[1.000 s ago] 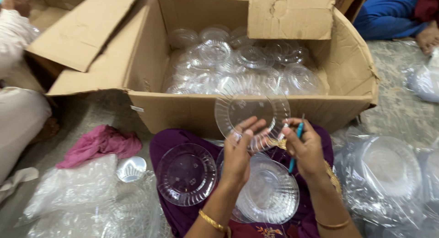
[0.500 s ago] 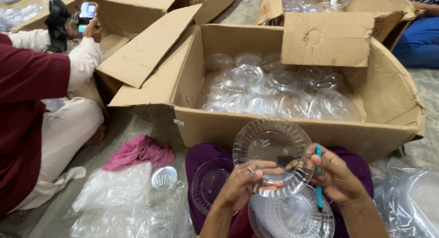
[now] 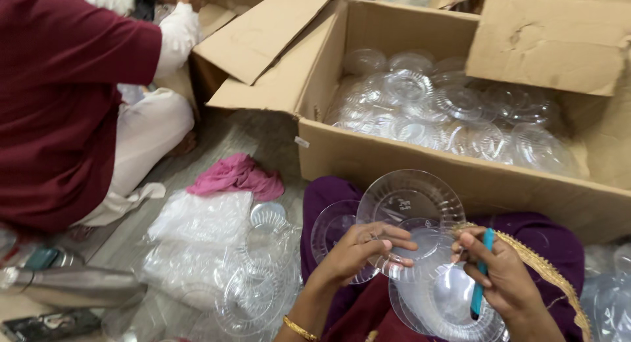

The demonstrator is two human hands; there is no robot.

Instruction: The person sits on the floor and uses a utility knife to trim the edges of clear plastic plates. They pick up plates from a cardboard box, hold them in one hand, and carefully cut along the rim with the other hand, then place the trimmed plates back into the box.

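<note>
The left hand [image 3: 358,250] reached inward over the lap, fingers curled, its grip grasping a clear plate [image 3: 409,207] by the lower rim. The right hand [image 3: 499,273], fist clenched on a blue pen [image 3: 482,273], touched the plate's other edge before the box [image 3: 394,161].

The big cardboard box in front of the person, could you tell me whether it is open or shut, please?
Open: the cardboard box has its flaps folded outward, and clear plastic plates show inside.

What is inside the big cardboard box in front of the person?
The cardboard box holds many clear plastic plates, lying overlapped across its floor. A folded flap covers the right rear corner, so what lies there is hidden.
</note>
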